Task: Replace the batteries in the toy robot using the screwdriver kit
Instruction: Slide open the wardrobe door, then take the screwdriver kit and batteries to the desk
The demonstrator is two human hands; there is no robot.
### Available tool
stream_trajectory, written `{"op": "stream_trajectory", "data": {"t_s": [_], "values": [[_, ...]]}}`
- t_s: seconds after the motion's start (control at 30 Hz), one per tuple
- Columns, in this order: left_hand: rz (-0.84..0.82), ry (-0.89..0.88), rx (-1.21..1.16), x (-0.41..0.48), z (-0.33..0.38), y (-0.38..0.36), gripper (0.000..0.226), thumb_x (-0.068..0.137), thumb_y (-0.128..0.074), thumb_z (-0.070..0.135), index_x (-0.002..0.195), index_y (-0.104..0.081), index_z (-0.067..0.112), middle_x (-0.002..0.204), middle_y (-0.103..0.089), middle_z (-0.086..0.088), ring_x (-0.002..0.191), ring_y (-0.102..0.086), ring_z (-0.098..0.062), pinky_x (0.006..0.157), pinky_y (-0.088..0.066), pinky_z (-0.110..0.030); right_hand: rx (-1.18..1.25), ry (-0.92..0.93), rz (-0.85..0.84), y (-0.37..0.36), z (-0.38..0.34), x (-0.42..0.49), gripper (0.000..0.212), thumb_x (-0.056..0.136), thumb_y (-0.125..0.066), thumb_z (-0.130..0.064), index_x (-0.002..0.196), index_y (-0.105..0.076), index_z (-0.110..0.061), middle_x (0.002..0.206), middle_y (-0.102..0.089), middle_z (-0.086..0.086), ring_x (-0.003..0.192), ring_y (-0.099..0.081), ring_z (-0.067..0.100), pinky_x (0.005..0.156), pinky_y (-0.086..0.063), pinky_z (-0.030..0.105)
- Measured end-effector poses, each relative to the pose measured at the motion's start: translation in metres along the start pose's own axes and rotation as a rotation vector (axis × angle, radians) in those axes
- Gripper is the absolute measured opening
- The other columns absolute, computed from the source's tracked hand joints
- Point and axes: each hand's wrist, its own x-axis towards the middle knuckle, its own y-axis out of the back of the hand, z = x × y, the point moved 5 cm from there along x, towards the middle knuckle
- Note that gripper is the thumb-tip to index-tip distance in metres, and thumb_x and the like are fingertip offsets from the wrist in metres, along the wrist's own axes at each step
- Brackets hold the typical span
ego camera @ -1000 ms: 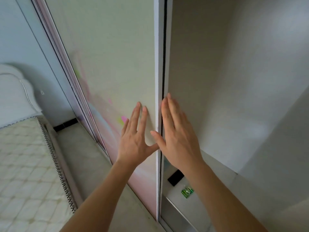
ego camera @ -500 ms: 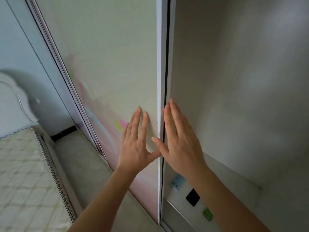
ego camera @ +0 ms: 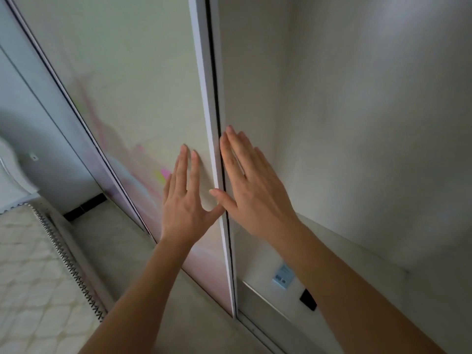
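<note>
My left hand (ego camera: 185,200) lies flat with straight fingers on the pale sliding wardrobe door (ego camera: 132,93). My right hand (ego camera: 251,190) is flat too, its fingers along the door's white edge (ego camera: 208,111) at the open compartment. On the shelf (ego camera: 258,261) inside lie a light blue packet (ego camera: 284,276) and a small black object (ego camera: 308,299), partly hidden by my right forearm. No toy robot or screwdriver kit shows.
A bed with a quilted mattress (ego camera: 33,277) and white headboard (ego camera: 12,172) stands at the left. A strip of pale floor (ego camera: 107,241) runs between bed and wardrobe. The wardrobe's inner walls (ego camera: 370,123) are plain white.
The view has tilted and shifted; both hands stay flat on the door. The green item on the shelf has gone out of sight, and the blue packet and black object sit lower right.
</note>
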Motion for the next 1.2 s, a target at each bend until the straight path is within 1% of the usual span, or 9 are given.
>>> {"op": "stream_trajectory", "data": {"t_s": [0.07, 0.2, 0.33, 0.4, 0.67, 0.8, 0.93, 1.03, 1.2], "values": [[-0.002, 0.027, 0.023, 0.005, -0.010, 0.001, 0.107, 0.086, -0.064, 0.060, 0.159, -0.007, 0.006, 0.168, -0.004, -0.011, 0.155, -0.009, -0.022, 0.121, -0.028, -0.047, 0.010, 0.014, -0.015, -0.003, 0.002, 0.006, 0.082, 0.099, -0.042, -0.053, 0.158, -0.008, -0.008, 0.167, -0.004, 0.009, 0.154, -0.009, 0.027, 0.122, -0.023, 0.047], [-0.008, 0.049, 0.036, 0.005, -0.020, 0.003, 0.105, 0.086, -0.069, 0.054, 0.159, -0.007, 0.010, 0.168, -0.006, -0.012, 0.155, -0.012, -0.025, 0.119, -0.030, -0.049, 0.000, -0.052, -0.024, -0.011, 0.025, -0.002, 0.079, 0.099, -0.042, -0.051, 0.158, -0.010, -0.009, 0.167, -0.008, 0.009, 0.154, -0.010, 0.026, 0.123, -0.022, 0.045], [0.090, -0.068, -0.079, -0.022, 0.000, 0.001, 0.084, 0.090, -0.072, 0.036, 0.153, -0.026, 0.005, 0.161, -0.026, -0.020, 0.149, -0.029, -0.033, 0.111, -0.039, -0.055, -0.031, -0.158, -0.060, -0.021, 0.061, -0.035, 0.074, 0.099, -0.047, -0.044, 0.158, -0.016, -0.011, 0.166, -0.014, 0.009, 0.153, -0.015, 0.028, 0.121, -0.027, 0.047], [0.062, -0.127, -0.151, -0.041, 0.020, -0.010, 0.074, 0.092, -0.069, 0.032, 0.150, -0.032, 0.006, 0.158, -0.032, -0.020, 0.146, -0.034, -0.034, 0.108, -0.041, -0.057, -0.047, -0.230, -0.066, -0.026, 0.080, -0.061, 0.072, 0.098, -0.049, -0.041, 0.157, -0.022, -0.011, 0.164, -0.020, 0.011, 0.151, -0.020, 0.029, 0.120, -0.029, 0.048], [-0.361, -0.159, -0.292, -0.104, 0.088, -0.106, 0.072, 0.090, -0.067, 0.041, 0.151, -0.035, 0.018, 0.157, -0.039, -0.009, 0.144, -0.036, -0.028, 0.112, -0.039, -0.053, -0.075, -0.549, -0.137, -0.040, 0.140, -0.203, 0.066, 0.097, -0.045, -0.040, 0.153, -0.032, -0.009, 0.159, -0.032, 0.017, 0.147, -0.030, 0.033, 0.114, -0.036, 0.054], [-0.506, -0.160, -0.365, -0.129, 0.112, -0.157, 0.071, 0.090, -0.064, 0.041, 0.150, -0.039, 0.015, 0.153, -0.045, -0.009, 0.138, -0.044, -0.027, 0.110, -0.041, -0.045, -0.078, -0.701, -0.171, -0.047, 0.161, -0.271, 0.064, 0.095, -0.047, -0.038, 0.150, -0.039, -0.006, 0.155, -0.038, 0.018, 0.143, -0.037, 0.034, 0.110, -0.040, 0.055], [-0.692, -0.069, -0.414, -0.159, 0.128, -0.212, 0.076, 0.086, -0.069, 0.041, 0.151, -0.039, 0.017, 0.151, -0.047, -0.006, 0.136, -0.046, -0.024, 0.107, -0.047, -0.044, -0.101, -0.850, -0.224, -0.064, 0.185, -0.339, 0.064, 0.094, -0.044, -0.041, 0.150, -0.041, -0.010, 0.153, -0.042, 0.014, 0.142, -0.038, 0.030, 0.113, -0.038, 0.049], [-0.795, 0.003, -0.397, -0.178, 0.130, -0.251, 0.074, 0.088, -0.066, 0.044, 0.151, -0.037, 0.021, 0.150, -0.047, -0.003, 0.136, -0.045, -0.020, 0.108, -0.040, -0.031, -0.063, -0.958, -0.295, -0.089, 0.203, -0.380, 0.065, 0.093, -0.041, -0.045, 0.147, -0.043, -0.010, 0.149, -0.046, 0.014, 0.138, -0.043, 0.032, 0.109, -0.043, 0.050], [-0.918, 0.129, -0.369, -0.192, 0.124, -0.310, 0.071, 0.090, -0.070, 0.038, 0.150, -0.038, 0.020, 0.150, -0.047, -0.003, 0.136, -0.045, -0.021, 0.107, -0.034, -0.029, 0.006, -1.052, -0.370, -0.137, 0.221, -0.427, 0.061, 0.090, -0.054, -0.038, 0.143, -0.049, -0.008, 0.143, -0.053, 0.016, 0.131, -0.051, 0.034, 0.103, -0.049, 0.050]]}}
